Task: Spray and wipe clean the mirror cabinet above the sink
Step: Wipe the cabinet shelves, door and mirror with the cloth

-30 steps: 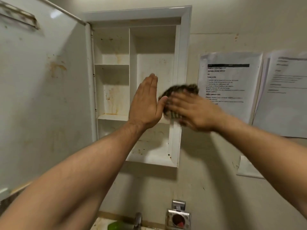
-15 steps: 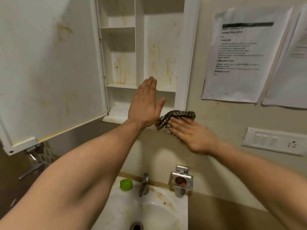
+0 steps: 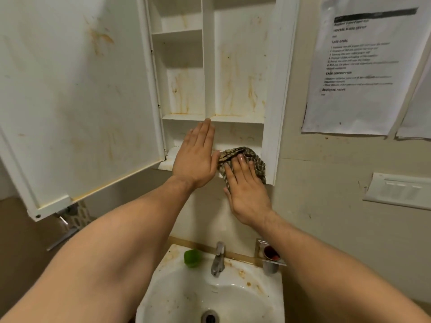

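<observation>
Pressure should be even under the right hand (image 3: pixel 247 194), grip flat on the cloth (image 3: pixel 255 157), sweeping the cabinet's bottom shelf (image 3: pixel 166 164) into its right corner; left hand (image 3: pixel 196 159) spread, empty.

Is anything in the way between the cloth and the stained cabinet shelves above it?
Nothing visible sits on the shelves, and the door hangs open to the left. Only the left hand, held flat beside the cloth under the right hand, fronts the lowest compartment.
</observation>
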Demonstrator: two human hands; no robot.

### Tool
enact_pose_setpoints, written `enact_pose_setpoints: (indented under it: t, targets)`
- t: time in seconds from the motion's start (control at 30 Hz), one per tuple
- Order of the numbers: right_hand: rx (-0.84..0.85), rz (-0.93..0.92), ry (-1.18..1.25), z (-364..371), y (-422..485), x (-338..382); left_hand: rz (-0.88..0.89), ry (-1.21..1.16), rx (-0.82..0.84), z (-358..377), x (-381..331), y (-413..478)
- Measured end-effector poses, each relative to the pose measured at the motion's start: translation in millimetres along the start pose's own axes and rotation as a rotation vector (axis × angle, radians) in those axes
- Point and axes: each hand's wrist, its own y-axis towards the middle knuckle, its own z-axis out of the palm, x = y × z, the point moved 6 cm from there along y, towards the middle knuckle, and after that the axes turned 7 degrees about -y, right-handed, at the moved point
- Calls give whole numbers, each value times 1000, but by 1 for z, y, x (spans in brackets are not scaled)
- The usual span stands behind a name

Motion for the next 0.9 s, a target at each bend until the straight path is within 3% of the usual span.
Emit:
enact_pose_setpoints:
  t: [0.2, 0.43, 0.6, 0.7, 0.77, 0.9]
  targets:
    - [-16, -68, 66, 11, 53, 82, -4, -8, 24, -4, 57, -21]
    - [346, -39, 153, 34, 106, 169, 100, -11, 3, -9, 99, -8]
    - [259, -65, -39, 23, 106, 146, 172, -93, -57, -10, 81, 6]
    - [129, -104, 117, 9, 102, 117, 175, -149, -100, -16, 67, 17]
    - [50, -165, 86, -2, 99, 93, 178, -172, -131, -24, 63, 21]
    - [293, -88, 102, -6, 97, 41, 188, -188, -126, -31, 64, 22]
